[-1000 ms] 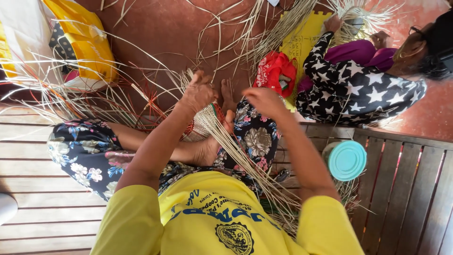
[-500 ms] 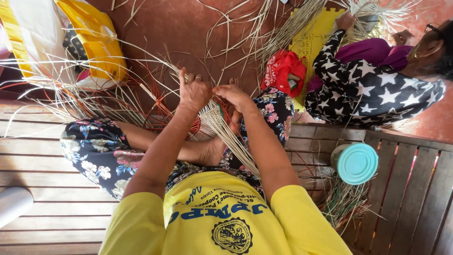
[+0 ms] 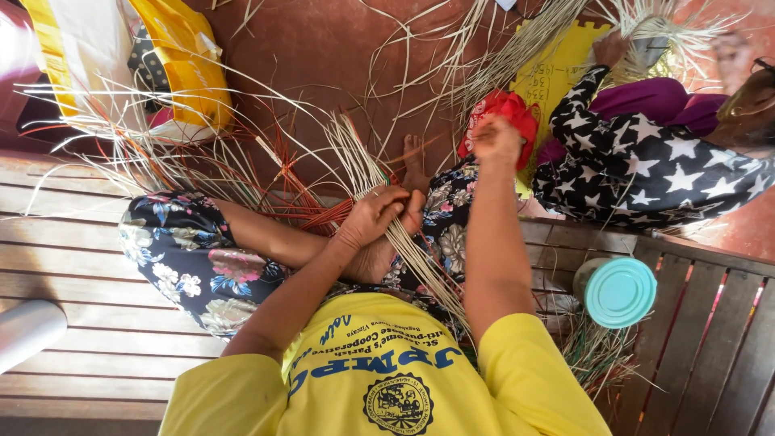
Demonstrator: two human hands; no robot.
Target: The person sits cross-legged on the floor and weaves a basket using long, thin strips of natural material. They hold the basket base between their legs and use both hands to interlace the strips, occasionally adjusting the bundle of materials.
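While my left hand (image 3: 378, 216) grips the bundle of pale straw strips (image 3: 404, 242) over my lap, fingers pressed tight around it, my right hand (image 3: 496, 139) is raised near the red cloth (image 3: 504, 109); whether its fingers pinch anything, I cannot tell

One head-worn camera looks steeply down — close over the person's own arms, lap and bench (image 3: 97, 274).

The left hand (image 3: 379, 214) grips a bundle of pale straw strips (image 3: 420, 258) across the lap. The right hand (image 3: 496, 139) reaches far, blurred. A teal-lidded jar (image 3: 620, 292) sits right on the wooden slats (image 3: 97, 266).
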